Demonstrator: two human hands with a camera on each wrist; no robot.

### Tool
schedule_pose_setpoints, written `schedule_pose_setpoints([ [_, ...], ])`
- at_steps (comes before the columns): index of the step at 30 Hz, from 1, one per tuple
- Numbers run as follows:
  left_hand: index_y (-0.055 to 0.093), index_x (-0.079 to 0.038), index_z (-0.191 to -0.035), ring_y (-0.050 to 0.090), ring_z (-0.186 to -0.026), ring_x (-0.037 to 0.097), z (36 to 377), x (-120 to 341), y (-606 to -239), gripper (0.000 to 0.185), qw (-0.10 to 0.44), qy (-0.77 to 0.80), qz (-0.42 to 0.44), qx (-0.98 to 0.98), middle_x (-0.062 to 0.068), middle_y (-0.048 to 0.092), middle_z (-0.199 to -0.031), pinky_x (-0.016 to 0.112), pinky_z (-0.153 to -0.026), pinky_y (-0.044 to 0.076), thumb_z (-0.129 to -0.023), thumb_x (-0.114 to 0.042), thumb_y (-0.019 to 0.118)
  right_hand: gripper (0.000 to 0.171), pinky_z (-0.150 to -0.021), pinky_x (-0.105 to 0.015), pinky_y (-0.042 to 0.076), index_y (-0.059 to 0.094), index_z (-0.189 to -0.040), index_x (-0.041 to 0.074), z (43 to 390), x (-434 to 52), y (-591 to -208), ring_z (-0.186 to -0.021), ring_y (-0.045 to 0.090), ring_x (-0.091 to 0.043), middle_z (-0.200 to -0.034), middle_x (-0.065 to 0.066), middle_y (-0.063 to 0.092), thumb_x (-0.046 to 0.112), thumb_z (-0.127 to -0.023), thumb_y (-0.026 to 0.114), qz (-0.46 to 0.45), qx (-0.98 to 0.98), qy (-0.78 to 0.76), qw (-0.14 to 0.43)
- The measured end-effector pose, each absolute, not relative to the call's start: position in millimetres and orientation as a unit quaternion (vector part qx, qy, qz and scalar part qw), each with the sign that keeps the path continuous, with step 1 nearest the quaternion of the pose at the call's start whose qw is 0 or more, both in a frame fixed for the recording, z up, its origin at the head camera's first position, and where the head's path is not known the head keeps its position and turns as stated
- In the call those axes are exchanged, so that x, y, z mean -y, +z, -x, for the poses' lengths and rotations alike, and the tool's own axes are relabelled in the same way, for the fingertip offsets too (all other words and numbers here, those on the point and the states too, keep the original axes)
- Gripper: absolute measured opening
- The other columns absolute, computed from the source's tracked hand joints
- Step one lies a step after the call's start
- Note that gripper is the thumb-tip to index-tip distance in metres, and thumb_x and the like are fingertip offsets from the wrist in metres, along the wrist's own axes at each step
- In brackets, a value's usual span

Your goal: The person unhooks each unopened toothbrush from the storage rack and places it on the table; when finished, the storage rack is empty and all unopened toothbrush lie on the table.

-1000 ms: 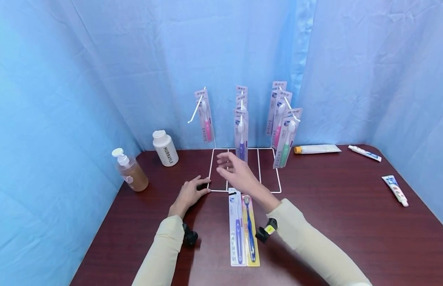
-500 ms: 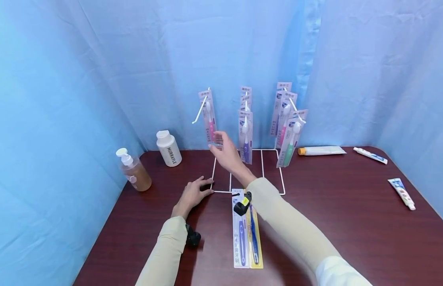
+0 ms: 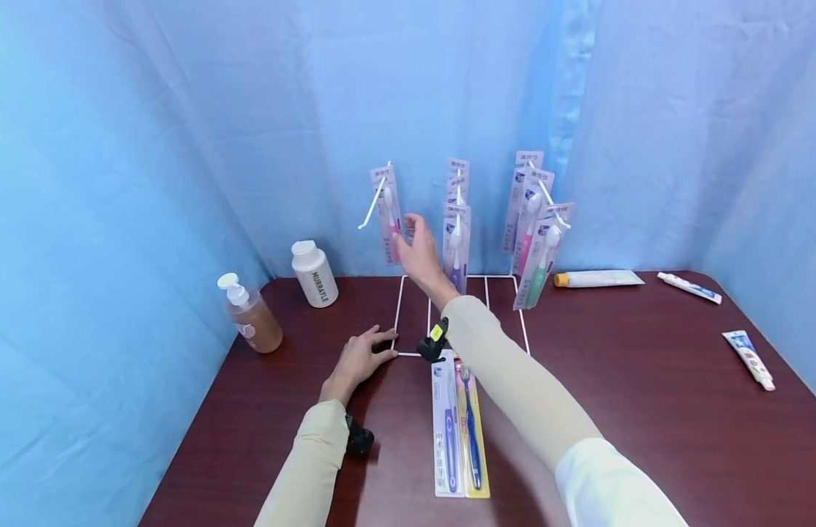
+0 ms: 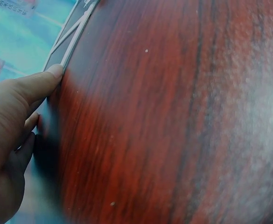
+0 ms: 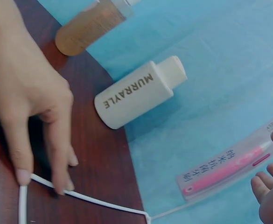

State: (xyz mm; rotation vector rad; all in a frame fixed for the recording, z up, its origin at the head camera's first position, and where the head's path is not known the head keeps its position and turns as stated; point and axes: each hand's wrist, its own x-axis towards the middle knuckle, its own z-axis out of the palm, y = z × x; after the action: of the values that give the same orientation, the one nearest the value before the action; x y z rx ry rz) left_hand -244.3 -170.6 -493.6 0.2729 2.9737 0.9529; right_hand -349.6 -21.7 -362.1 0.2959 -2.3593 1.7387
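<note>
A white wire rack (image 3: 408, 355) stands at the back of the dark red table (image 3: 645, 410). Toothbrush packs hang from its three hooks. My right hand (image 3: 410, 245) is raised with fingers spread beside the pink toothbrush pack (image 3: 389, 219) on the left hook; in the right wrist view the fingertips (image 5: 267, 186) lie just off that pack (image 5: 225, 170) and do not grip it. My left hand (image 3: 363, 355) rests flat, its fingertips (image 5: 61, 184) pressing the base wire (image 5: 94, 200). A white pack (image 3: 447, 432) and a yellow pack (image 3: 475, 439) lie before the rack.
A white bottle (image 3: 315, 273) and an amber pump bottle (image 3: 252, 318) stand at the back left. Toothpaste tubes (image 3: 599, 278) (image 3: 689, 287) (image 3: 749, 359) lie along the right side. More packs hang on the middle hook (image 3: 457, 241) and right hook (image 3: 536, 234). Blue curtains enclose the table.
My right hand has risen from above the rack's base up and back to the pink pack on the left hook. The left hand has stayed on the base corner.
</note>
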Motion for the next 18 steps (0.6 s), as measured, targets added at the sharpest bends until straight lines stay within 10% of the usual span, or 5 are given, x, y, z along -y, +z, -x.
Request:
schedule_pose_setpoints([
  [18, 0.064, -0.025, -0.128, 0.045, -0.133, 0.034, 244, 170, -495, 0.043, 0.003, 0.303, -0.086, -0.949, 0.012, 0.048, -0.144, 0.053, -0.107, 0.037, -0.087, -0.033, 0.070, 0.043, -0.102, -0.041, 0.044, 0.037, -0.144, 0.012, 376, 33, -359, -0.121, 0.054, -0.026, -0.136, -0.012, 0.054, 0.019, -0.102, 0.043, -0.091, 0.793, 0.599, 0.066],
])
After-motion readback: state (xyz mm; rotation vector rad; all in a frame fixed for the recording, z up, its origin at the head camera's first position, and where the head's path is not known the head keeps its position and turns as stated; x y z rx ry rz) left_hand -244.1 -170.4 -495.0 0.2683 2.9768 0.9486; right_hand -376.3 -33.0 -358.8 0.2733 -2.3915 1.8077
